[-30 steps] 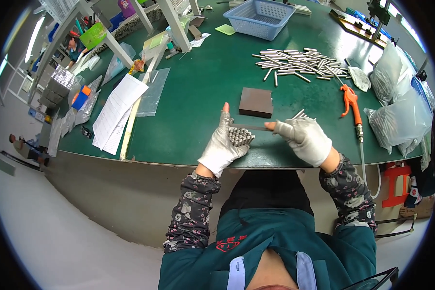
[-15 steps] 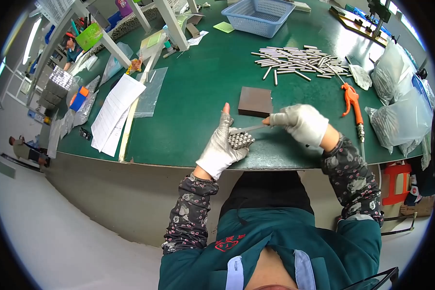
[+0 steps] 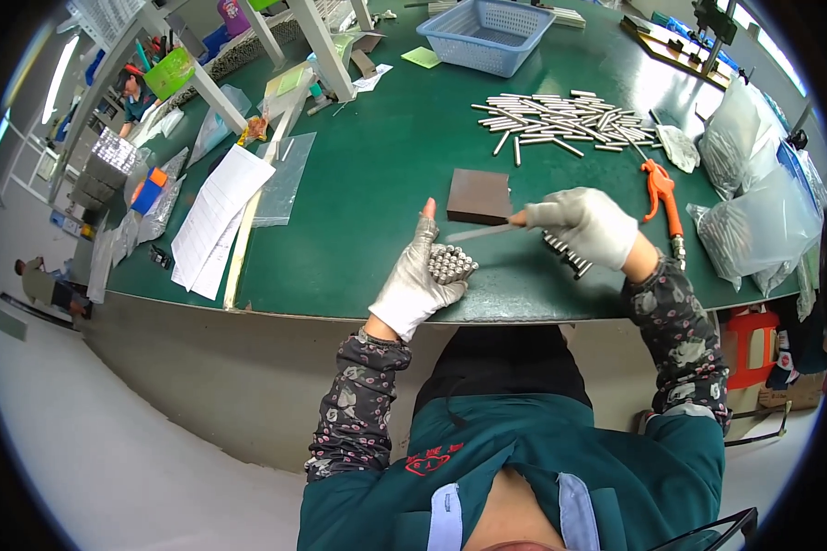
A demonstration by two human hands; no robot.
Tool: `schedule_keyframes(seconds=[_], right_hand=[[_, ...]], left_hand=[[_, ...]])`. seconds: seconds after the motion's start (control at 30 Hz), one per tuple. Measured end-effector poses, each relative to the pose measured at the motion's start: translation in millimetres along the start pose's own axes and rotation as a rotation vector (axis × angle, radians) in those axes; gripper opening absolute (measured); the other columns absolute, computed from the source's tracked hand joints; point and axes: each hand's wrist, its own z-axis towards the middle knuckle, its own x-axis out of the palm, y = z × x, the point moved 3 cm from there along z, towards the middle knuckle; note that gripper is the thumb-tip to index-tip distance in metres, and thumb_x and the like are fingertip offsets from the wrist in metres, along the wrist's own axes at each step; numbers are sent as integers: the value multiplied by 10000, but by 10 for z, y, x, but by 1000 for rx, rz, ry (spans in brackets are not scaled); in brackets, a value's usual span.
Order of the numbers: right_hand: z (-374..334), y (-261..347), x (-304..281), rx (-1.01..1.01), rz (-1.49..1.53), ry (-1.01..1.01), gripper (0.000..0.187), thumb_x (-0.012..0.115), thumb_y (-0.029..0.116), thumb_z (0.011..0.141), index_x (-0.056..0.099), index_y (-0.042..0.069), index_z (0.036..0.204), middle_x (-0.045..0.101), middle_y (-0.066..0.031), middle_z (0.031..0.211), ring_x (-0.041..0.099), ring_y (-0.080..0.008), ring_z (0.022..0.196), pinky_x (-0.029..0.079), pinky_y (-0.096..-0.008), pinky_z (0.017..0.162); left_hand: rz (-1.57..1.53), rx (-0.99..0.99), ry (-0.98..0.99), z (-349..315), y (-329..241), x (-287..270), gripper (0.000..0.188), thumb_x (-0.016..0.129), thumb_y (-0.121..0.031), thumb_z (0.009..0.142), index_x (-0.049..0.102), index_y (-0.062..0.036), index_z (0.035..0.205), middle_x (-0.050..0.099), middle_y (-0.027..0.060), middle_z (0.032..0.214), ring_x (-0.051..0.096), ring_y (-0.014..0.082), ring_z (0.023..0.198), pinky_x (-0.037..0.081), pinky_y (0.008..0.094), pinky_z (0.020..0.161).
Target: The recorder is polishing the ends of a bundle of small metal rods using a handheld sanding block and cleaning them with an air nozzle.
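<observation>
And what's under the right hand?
Beneath the right hand, part of a row of metal rods shows past its lower-left edge. The hand covers the rest, so how many rods are there, or whether anything else lies underneath, can't be seen.

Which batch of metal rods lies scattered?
The loose pile nearest the blue basket: it's jumbled at crossing angles, while the bundle at the left hand and the row by the right hand are aligned.

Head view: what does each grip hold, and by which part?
Left grip: a metal pin bundle, by its left side. Right grip: a thin strip, by its right end; unclear whether it also holds the pins beneath.
</observation>
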Motion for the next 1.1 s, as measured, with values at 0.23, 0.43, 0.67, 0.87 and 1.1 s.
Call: schedule_keyframes(seconds=[0.23, 0.43, 0.67, 0.87, 1.1], right_hand=[[16, -127, -17, -31, -13, 88, 331, 534, 6, 712, 655, 155, 982, 636, -93, 815, 598, -276, 748, 483, -331, 677], [65, 51, 212, -157, 102, 66, 366, 547, -18, 676, 655, 163, 976, 633, -95, 810, 593, -282, 730, 481, -347, 663], [63, 97, 16, -150, 25, -1, 346, 545, 1, 698, 657, 175, 976, 625, -86, 784, 591, -275, 728, 478, -347, 654], [-22, -130, -98, -36, -81, -6, 343, 546, -14, 676, 662, 150, 954, 617, -92, 739, 591, -277, 692, 478, -354, 635], [44, -29, 138, -112, -55, 83, 366, 557, -9, 673, 657, 181, 969, 622, -82, 784, 587, -274, 740, 474, -350, 659]], left_hand=[[42, 63, 24, 6, 11, 1, 1049, 673, 35, 572, 72, -133, 1415, 552, -7, 762, 543, 99, 745, 317, 306, 986], [15, 84, 64, -13, 42, -5, 1028, 661, 41, 580, 82, -126, 1413, 550, -28, 722, 533, 89, 739, 274, 307, 1017], [19, 72, 59, 7, -9, -7, 1022, 660, 48, 583, 84, -114, 1412, 533, -53, 682, 519, 63, 701, 267, 284, 1005], [2, 63, 55, 30, 38, -10, 1027, 658, 57, 581, 75, -100, 1412, 531, -43, 686, 511, 66, 682, 281, 265, 986], [8, 67, 59, 4, -36, 5, 1008, 655, 61, 585, 102, -101, 1411, 537, -26, 732, 514, 88, 737, 293, 262, 973]])
